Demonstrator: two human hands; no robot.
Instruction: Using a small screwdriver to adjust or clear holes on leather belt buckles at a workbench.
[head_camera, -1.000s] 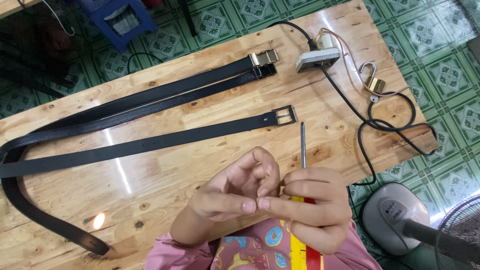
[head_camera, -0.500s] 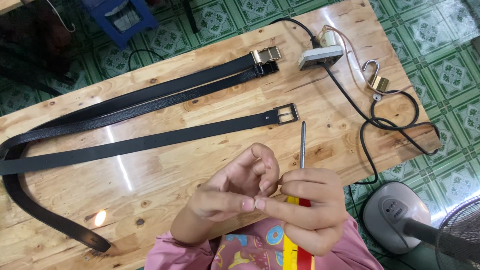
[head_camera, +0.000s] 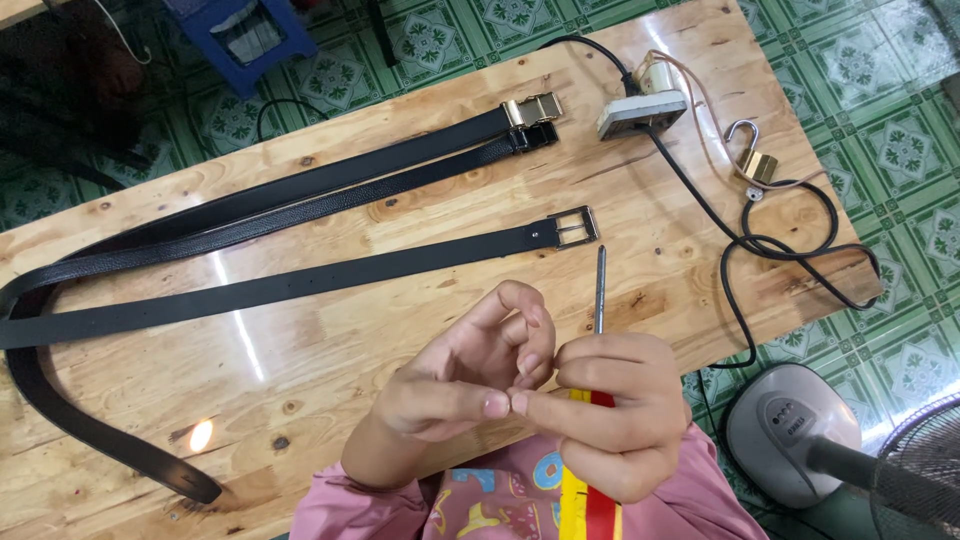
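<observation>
Little has shifted since the earlier frame: both hands stay near the counter (head_camera: 300, 360) edge. The right hand (head_camera: 610, 425) closes its grip on the screwdriver (head_camera: 599, 292), below the belt buckle (head_camera: 573, 227); the left hand (head_camera: 470, 375) pinches fingertip-to-fingertip. Steady the shaft upright.

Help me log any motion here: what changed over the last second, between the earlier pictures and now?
Almost nothing. The right hand keeps its grip on the screwdriver, shaft pointing away from the person, and the left hand stays against it, fingertips meeting. Nothing was taken or let go. The three black belts, the power strip, the padlock and the black cable lie on the wooden table as before.
</observation>
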